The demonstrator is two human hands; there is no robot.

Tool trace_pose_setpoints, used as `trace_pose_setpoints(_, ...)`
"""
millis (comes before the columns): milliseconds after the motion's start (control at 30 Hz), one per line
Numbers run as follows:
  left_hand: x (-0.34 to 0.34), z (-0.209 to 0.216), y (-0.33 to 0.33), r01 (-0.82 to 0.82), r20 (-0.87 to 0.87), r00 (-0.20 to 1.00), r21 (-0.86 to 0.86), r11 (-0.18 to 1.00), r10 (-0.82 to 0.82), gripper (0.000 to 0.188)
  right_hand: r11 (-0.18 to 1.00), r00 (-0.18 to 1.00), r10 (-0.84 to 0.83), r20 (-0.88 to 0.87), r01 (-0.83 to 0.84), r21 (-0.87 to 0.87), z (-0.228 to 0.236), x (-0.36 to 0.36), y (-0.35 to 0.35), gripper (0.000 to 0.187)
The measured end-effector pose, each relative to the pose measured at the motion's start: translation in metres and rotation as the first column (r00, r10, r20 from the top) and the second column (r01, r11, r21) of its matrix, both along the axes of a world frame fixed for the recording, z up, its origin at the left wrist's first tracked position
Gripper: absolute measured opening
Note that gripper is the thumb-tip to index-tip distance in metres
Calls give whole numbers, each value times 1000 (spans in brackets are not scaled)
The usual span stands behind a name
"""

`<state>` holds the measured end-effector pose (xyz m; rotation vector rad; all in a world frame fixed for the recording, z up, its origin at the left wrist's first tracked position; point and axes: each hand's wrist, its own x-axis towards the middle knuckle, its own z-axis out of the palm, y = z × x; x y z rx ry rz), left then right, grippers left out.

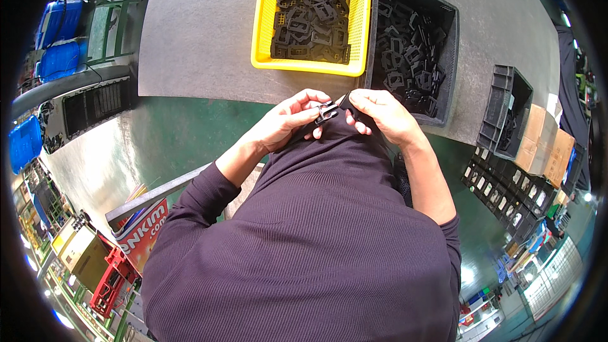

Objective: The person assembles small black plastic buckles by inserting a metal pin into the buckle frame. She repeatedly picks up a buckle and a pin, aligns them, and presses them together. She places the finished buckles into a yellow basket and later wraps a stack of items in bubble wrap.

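My left hand (290, 119) is closed on a small black plastic part (327, 113), pinched between thumb and fingers, with an open frame shape and prongs. In my right hand (387, 114) is a dark knife (361, 118), gripped in curled fingers. Its short pointed blade lies close to the part; whether the edge touches it I cannot tell. Both hands are held in front of my body, just off the table's near edge. Beyond them stands a yellow plastic basket (258, 44) with many similar black parts inside. Right of it, a black crate (451, 63) holds more black pieces.
The grey table (196, 38) spans the far side. On its right are a smaller black crate (497, 98) and a cardboard box (538, 139). A metal rail (158, 193) runs at my left, by a red printed box (147, 231). Blue bins (60, 60) stand far left.
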<state>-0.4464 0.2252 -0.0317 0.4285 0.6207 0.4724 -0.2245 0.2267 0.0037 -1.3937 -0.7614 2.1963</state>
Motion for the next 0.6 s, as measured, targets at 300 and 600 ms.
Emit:
trace_pose_setpoints(300,-2,-3,-1,-1,51,999,-81,997,5,18,996,996,91,0,-91,-5,-4,0,0,29)
trace_pose_setpoints(600,-1,2,3,25,65,998,-123,992,-17,17,986,986,164,-12,-164,-37,3,-5,4,35)
